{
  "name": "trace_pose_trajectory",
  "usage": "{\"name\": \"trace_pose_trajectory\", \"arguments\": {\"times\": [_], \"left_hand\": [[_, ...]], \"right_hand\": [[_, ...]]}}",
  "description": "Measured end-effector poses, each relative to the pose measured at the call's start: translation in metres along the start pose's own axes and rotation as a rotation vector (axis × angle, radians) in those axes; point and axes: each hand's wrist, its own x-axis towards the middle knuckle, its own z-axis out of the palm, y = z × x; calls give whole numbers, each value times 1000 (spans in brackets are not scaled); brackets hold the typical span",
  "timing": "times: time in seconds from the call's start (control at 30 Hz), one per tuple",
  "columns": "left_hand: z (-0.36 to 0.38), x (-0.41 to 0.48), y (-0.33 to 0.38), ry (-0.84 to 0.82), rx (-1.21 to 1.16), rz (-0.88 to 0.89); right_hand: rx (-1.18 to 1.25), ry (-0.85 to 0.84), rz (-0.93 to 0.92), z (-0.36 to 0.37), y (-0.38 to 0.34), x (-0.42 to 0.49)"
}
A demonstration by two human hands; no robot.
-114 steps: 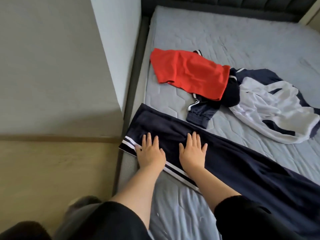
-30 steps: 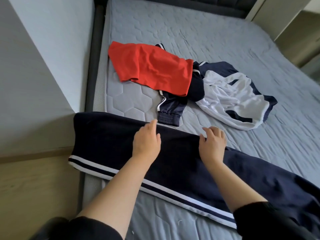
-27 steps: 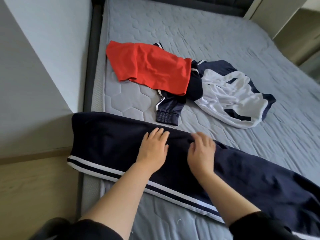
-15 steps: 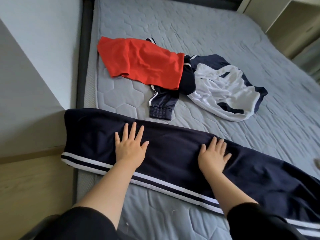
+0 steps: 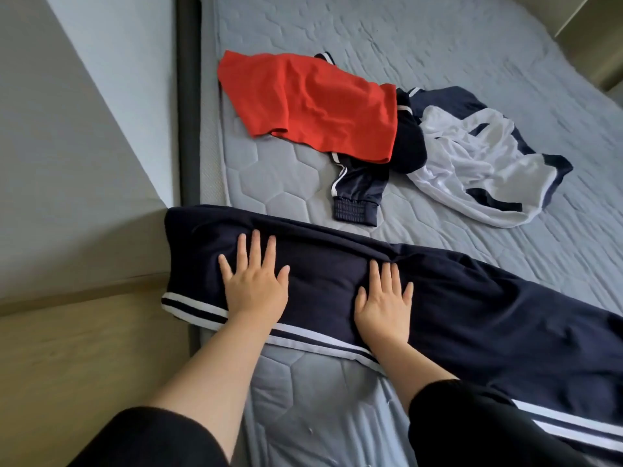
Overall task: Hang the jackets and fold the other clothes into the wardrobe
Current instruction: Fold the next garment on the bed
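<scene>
- Stretched along the near edge of the bed [image 5: 438, 45], 9 to 4 o'clock: navy trousers [image 5: 472, 308].
- Pressed flat on them: left hand [image 5: 254, 286] and right hand [image 5: 384, 306], fingers [image 5: 256, 246] straight, spread apart.
- Lay at 12 o'clock: red garment [image 5: 313, 106], overlapping navy-and-white jacket [image 5: 472, 163] at 1.

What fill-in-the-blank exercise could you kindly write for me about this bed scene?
The left hand and right hand lie ____ on the navy trousers. The trousers' side stripes are ____. The garment overlapping the jacket is ____. Missing words: flat; white; red.
</scene>
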Motion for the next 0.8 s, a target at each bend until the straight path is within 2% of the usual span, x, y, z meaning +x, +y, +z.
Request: {"name": "trace_pose_trajectory", "arguments": {"times": [0.3, 0.43, 0.5, 0.6, 0.7, 0.8], "left_hand": [[-3, 1, 34, -1, -115, -90], [-2, -7, 74, -43, -151, -44], [1, -17, 92, -68, -133, 53], [7, -39, 114, -181, -43, 253], [7, -53, 143, -294, -21, 264], [0, -55, 181, -381, 2, 288]], "right_hand": [[8, -9, 12, 0, -5, 3], [128, 16, -34, -4, -1, 3], [184, 14, -47, -8, 13, -2], [111, -19, 81, -19, 61, -15], [27, -62, 277, -41, 122, -17], [24, 32, 298, -65, 163, -11]]}}
